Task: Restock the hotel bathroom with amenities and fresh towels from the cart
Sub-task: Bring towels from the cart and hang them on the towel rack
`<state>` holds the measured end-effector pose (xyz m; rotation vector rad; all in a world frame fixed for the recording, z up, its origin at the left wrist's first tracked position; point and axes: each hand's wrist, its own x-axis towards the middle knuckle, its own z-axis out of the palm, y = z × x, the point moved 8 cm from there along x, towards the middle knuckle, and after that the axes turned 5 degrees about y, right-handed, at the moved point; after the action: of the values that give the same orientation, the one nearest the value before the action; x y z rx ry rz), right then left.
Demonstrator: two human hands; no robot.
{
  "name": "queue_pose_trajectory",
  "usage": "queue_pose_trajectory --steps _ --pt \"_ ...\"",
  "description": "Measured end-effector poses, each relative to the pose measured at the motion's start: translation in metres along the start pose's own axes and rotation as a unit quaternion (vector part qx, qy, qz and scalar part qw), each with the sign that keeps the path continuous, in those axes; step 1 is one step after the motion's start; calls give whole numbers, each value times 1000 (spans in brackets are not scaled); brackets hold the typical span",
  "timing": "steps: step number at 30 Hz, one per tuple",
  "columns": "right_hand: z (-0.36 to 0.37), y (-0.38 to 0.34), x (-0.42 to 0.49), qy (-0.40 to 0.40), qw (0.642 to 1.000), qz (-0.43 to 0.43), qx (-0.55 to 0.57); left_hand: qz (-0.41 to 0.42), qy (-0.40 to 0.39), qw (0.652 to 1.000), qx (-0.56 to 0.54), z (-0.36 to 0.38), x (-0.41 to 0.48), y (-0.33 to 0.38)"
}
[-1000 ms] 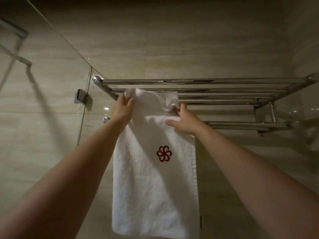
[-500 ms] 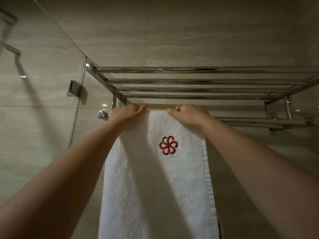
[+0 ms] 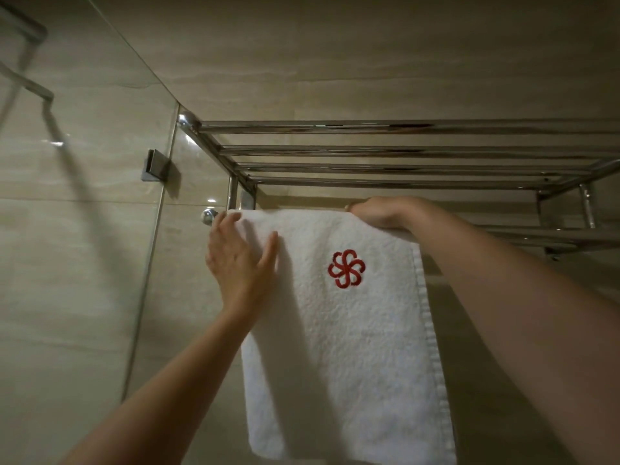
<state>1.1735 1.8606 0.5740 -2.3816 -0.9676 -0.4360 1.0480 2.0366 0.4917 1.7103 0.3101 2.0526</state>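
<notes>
Beige tiled wall [image 3: 335, 62], dim light; glass panel [image 3: 84, 229] on the left, fixed to the wall by a metal clamp [image 3: 155, 165]. Chrome rack [image 3: 369, 151] is mounted high on the wall, seen from below, with a lower bar [image 3: 536, 233] under its shelf rails. White towel [image 3: 352, 347] is draped over the left part of that bar and hangs straight down, front face to the camera, red pinwheel logo [image 3: 346, 269] upright near the top. Left hand [image 3: 240, 263]: palm flat on the front face at the towel's upper left corner, fingers [image 3: 231, 223] straight and spread, released, tips reaching the fold at the bar, thumb pointing toward the logo. Towel lies under the palm, not pinched. Right hand [image 3: 379, 211]: resting on top of the fold near the towel's right edge, knuckles up, fingers bent over the far side of the bar and hidden there; cannot tell whether they grasp the cloth. Logo sits between the two hands, below the right one.
</notes>
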Motion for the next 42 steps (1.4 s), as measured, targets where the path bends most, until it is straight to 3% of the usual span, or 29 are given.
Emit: queue_pose_trajectory --steps 3,5,8,11,15,17,21,23,25,27,30,33,38,42 --pt "-1 -4 0 -31 998 -18 -47 -219 -28 962 -159 -2 -25 -31" --pt "-1 -1 0 -44 998 -10 -46 -294 -65 925 -230 1 -33 -38" --pt "1 3 -1 -35 999 12 20 -304 -99 910 -264 -1 -28 -35" --pt "-7 15 2 83 994 31 58 -278 -119 918 -255 -8 -18 -25" --pt "-20 19 -16 214 976 -40 3 -247 -103 936 -227 -21 -9 -14" --pt "-27 19 -34 297 951 -79 -29 -242 -103 940 -216 -24 -7 -11" --pt "-19 37 -89 503 855 -128 -16 -241 -112 945 -191 -30 -4 -10" --pt "-2 53 -99 491 863 -112 -31 -237 -119 947 -179 -31 -1 -12" --pt "11 62 -94 410 908 -89 -13 -229 -121 951 -170 -31 2 -13" --pt "18 59 -86 318 937 -93 109 -217 -115 956 -161 -32 3 -12" --pt "11 49 -82 288 911 -113 274 -200 -81 967 -138 -37 10 -11" --pt "-12 38 -81 335 909 -126 213 -165 -41 979 -112 -43 30 -6" --pt "-45 33 -68 377 912 -98 129 -86 -48 995 -1 -37 68 10" --pt "-45 37 -52 362 927 -57 79 -58 -107 987 109 -16 82 12"
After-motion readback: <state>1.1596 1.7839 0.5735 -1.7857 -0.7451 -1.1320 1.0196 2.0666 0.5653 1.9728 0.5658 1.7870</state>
